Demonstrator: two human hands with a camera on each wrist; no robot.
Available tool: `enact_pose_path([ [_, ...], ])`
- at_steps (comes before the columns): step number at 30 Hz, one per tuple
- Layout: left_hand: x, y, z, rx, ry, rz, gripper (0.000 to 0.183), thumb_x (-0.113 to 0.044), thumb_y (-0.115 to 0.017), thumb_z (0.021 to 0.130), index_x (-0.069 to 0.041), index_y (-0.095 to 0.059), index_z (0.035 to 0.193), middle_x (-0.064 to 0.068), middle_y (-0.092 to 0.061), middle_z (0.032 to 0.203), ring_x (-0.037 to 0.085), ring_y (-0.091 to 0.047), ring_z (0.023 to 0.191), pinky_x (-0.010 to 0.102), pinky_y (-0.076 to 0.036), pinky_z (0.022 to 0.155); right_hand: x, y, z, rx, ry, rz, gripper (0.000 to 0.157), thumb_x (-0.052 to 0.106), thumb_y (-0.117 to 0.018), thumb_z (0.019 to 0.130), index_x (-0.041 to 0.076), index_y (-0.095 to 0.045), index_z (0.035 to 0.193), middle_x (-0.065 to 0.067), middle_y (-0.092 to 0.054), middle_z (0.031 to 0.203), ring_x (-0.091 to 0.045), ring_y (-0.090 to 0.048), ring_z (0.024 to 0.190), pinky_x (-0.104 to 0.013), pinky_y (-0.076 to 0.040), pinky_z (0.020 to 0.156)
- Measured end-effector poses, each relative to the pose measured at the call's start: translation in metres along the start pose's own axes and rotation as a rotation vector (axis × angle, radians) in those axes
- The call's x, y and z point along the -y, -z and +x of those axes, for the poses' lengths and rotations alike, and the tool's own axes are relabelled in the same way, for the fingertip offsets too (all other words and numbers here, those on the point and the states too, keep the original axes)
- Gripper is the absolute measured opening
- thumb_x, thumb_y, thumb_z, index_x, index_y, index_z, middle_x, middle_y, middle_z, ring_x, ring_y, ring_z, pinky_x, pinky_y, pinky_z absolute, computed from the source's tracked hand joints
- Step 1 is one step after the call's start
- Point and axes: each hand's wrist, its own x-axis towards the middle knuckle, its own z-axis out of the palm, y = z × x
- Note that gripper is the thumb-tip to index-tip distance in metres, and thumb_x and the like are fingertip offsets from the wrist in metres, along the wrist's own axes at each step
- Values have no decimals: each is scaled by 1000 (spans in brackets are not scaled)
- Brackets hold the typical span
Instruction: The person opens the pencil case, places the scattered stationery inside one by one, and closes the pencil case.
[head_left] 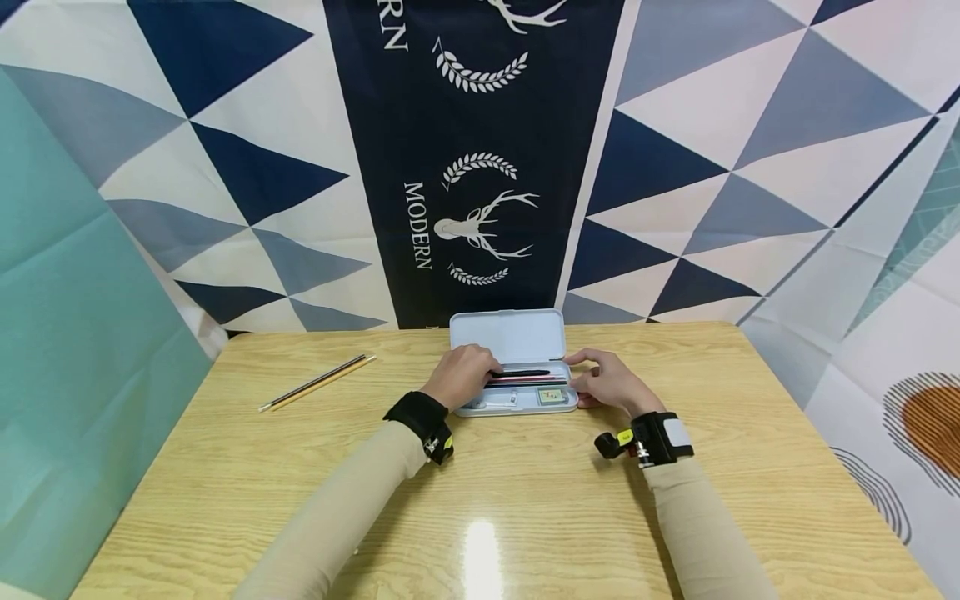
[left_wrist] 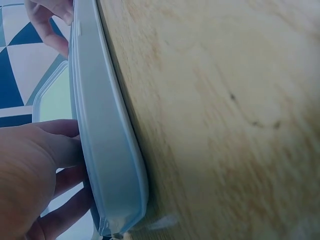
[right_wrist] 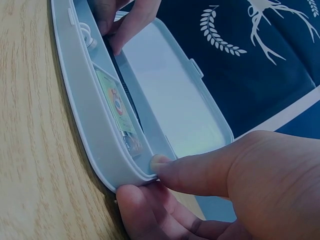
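A pale blue pencil case (head_left: 507, 333) stands with its lid tipped back at the far side of the table. My left hand (head_left: 461, 375) reaches into its left part, finger and thumb at the left end of a black pen (head_left: 528, 372) in the long back compartment. More slim pencils or pens lie along that pen. My right hand (head_left: 611, 383) grips the case's right end, its thumb (right_wrist: 162, 165) over the rim and its fingers against the outside wall. In the front compartment lie a green-and-yellow packaged item (right_wrist: 114, 101) and a small white item (right_wrist: 89, 36).
Two pencils, one dark (head_left: 315, 381) and one yellow (head_left: 326, 383), lie side by side on the wooden table (head_left: 405, 517), left of the case. A patterned cloth (head_left: 480, 283) hangs close behind the table's far edge.
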Motion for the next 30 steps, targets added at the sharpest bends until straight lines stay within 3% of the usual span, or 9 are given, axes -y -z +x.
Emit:
enact_pose_path([
  [7, 2, 2, 1, 14, 9, -56, 23, -2, -78, 103, -13, -90, 119, 4, -88, 119, 22, -83, 114, 40, -67, 103, 0, 0, -1, 2, 0, -6, 51, 3, -66, 109, -2, -56, 159, -13, -67, 99, -14, -66, 76, -23, -61, 67],
  [14, 5, 8, 5, -23, 6, -120, 19, -3, -79, 103, -12, -91, 115, 6, -89, 116, 23, -83, 112, 40, -67, 101, -1, 0, -1, -4, -1, -12, 51, 3, -66, 109, -2, -57, 159, -12, -68, 99, -14, -67, 76, -23, -61, 67],
  [30, 9, 38, 9, -26, 49, -123, 19, -8, -81, 104, -11, -88, 121, 7, -87, 122, 23, -80, 118, 38, -65, 107, -3, 0, 1, 7, 11, 11, 54, 2, -66, 108, -4, -54, 160, -10, -69, 94, -13, -67, 75, -24, -62, 67],
])
